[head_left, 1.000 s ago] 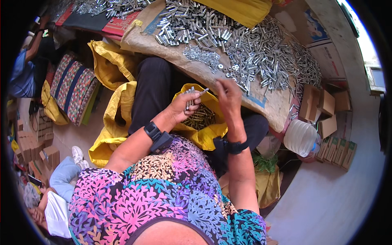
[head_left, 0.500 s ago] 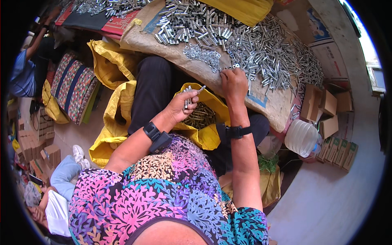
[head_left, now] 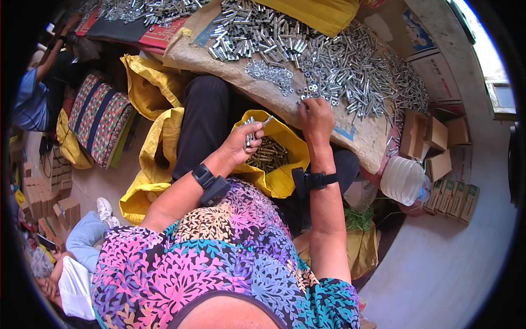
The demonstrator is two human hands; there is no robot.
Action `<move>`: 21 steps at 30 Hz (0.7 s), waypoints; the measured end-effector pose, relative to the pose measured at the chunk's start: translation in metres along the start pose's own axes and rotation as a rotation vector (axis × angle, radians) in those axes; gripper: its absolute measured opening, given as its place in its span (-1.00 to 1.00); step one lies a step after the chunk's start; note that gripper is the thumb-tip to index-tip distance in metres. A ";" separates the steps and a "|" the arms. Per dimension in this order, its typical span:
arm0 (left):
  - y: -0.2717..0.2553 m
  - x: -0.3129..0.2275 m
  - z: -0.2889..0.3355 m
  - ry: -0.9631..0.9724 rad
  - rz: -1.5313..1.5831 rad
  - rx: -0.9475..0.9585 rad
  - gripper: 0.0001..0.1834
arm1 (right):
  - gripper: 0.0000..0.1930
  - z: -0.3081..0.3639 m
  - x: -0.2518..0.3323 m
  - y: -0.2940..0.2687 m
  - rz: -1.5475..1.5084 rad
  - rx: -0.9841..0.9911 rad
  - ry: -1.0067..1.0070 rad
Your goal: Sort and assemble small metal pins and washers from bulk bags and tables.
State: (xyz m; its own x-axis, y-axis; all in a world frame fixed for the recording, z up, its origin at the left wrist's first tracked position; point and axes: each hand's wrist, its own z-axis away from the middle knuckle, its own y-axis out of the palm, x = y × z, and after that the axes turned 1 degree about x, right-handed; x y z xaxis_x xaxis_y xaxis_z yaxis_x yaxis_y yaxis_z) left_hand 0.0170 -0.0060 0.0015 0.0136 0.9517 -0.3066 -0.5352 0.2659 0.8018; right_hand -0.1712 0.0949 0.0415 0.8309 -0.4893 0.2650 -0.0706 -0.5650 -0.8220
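Observation:
My left hand [head_left: 240,145] is closed round several slim silver anchor bolts [head_left: 267,121], one of them sticking out past the thumb to the right. At the table edge, my right hand [head_left: 318,122] has its fingers curled together beside some small nuts [head_left: 311,89]; whether anything is pinched in them is hidden. Flat ring washers [head_left: 268,75] lie in a loose patch left of those nuts. Behind them spreads a big heap of silver metal sleeves and bolts [head_left: 356,77]. Below my hands, between my knees, a yellow bag [head_left: 282,183] holds many brass-coloured metal pieces [head_left: 270,155].
Brown paper sheeting [head_left: 213,68] covers the table. More yellow sacks [head_left: 143,82] stand at my left, near a patterned cushion [head_left: 93,115]. To the right are a clear plastic jug [head_left: 402,178], open cartons [head_left: 424,134] and small boxes [head_left: 457,200]. Other people sit at the far left.
My right hand has drawn back slightly from the nuts at the table edge, its fingers still curled. My left hand keeps its hold on the bolts, almost unmoved.

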 end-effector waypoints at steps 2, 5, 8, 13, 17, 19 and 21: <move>0.000 0.000 0.000 0.003 -0.005 -0.004 -0.88 | -0.95 -0.003 0.000 0.004 0.024 0.012 -0.004; -0.001 0.001 0.001 0.004 -0.007 -0.006 -0.87 | -0.94 -0.007 0.000 0.009 -0.011 0.046 -0.026; -0.003 0.002 0.001 0.005 -0.006 -0.005 -0.87 | -0.93 -0.008 0.002 0.011 -0.034 0.078 -0.009; -0.004 0.003 0.000 0.006 -0.011 0.004 -0.87 | -0.96 -0.003 0.003 0.007 -0.192 0.062 0.056; -0.004 0.004 0.000 0.017 -0.027 0.016 -0.87 | -0.96 0.008 0.006 -0.001 -0.513 0.116 0.174; -0.001 0.004 0.001 0.018 -0.033 0.019 -0.86 | -0.91 0.018 0.009 -0.003 -0.893 0.265 0.474; 0.001 0.003 0.003 0.027 -0.048 0.016 -0.86 | -0.87 0.025 0.012 -0.007 -0.978 0.303 0.516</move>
State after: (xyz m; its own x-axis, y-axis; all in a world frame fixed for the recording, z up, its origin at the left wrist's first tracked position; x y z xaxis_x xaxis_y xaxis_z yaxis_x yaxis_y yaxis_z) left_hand 0.0189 -0.0022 0.0030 0.0161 0.9334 -0.3584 -0.5206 0.3139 0.7941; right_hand -0.1465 0.1096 0.0378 0.1265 -0.1823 0.9751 0.6749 -0.7045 -0.2193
